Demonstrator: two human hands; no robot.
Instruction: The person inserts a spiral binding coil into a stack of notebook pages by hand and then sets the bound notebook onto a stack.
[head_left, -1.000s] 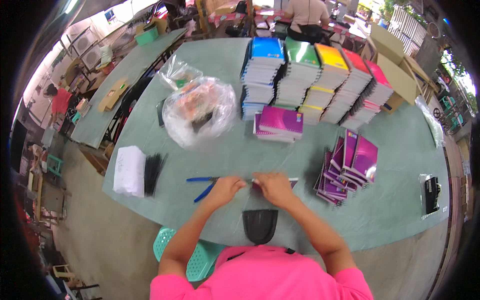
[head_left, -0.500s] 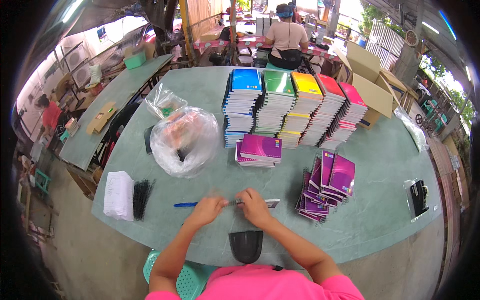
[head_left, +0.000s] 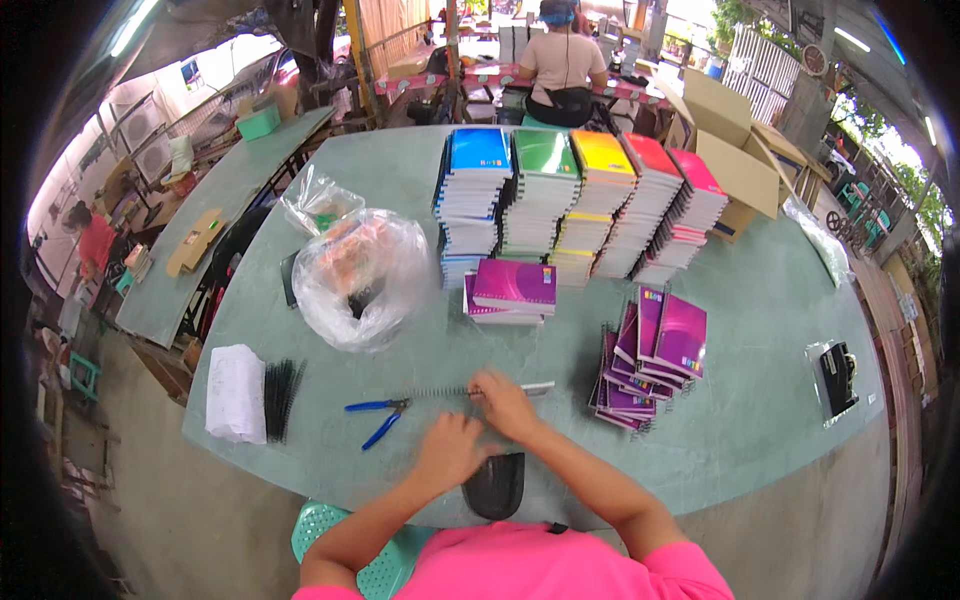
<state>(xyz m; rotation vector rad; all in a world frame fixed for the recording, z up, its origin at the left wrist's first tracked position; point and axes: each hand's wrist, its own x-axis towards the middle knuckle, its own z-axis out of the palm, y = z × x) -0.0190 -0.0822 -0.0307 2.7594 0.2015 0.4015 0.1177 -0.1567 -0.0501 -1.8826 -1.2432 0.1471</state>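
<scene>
My right hand point(head_left: 503, 405) is closed on a small notebook point(head_left: 538, 388), seen nearly edge-on, its end sticking out to the right. A dark spiral binding coil point(head_left: 430, 392) runs out to the left from the notebook's edge. My left hand point(head_left: 455, 450), smeared by motion, is nearer my body, off the coil; its fingers are not clear. Left of it lie blue-handled pliers point(head_left: 378, 420), handles spread. A black curved pad point(head_left: 495, 487) lies at the table's near edge, just right of my left hand.
Purple notebooks point(head_left: 680, 335) are heaped at right, with more purple ones point(head_left: 515, 285) farther back. Tall stacks of coloured notebooks point(head_left: 545, 180) stand behind. Left are a clear plastic bag point(head_left: 360, 280), loose coils point(head_left: 283, 400) and a white paper bundle point(head_left: 236, 395). A cardboard box point(head_left: 735, 165) is beyond.
My left hand has left the coil and come toward my body, uncovering the pliers and the coil's long free end. My right hand stays at the notebook.
</scene>
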